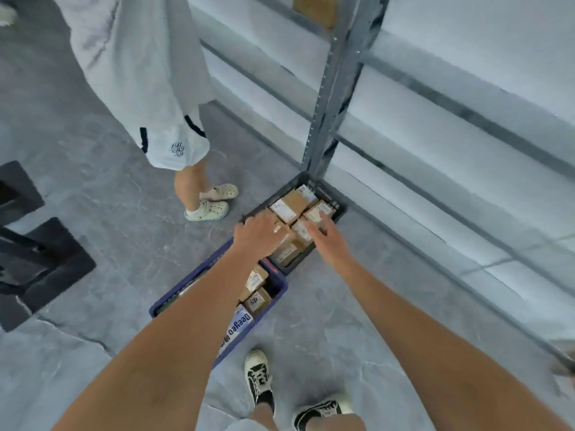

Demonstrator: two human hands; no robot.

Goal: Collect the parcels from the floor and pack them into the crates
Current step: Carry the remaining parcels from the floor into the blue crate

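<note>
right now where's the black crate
In the head view the black crate sits on the floor right of centre, at the foot of the grey shelf post, just beyond the blue crate.

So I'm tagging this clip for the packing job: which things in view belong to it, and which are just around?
Part of the job:
- black crate, packed with cardboard parcels
- blue crate, also holding parcels
- left hand and right hand, both over the black crate

Just around:
- metal shelving post
- bystander's legs
- black mats
</note>
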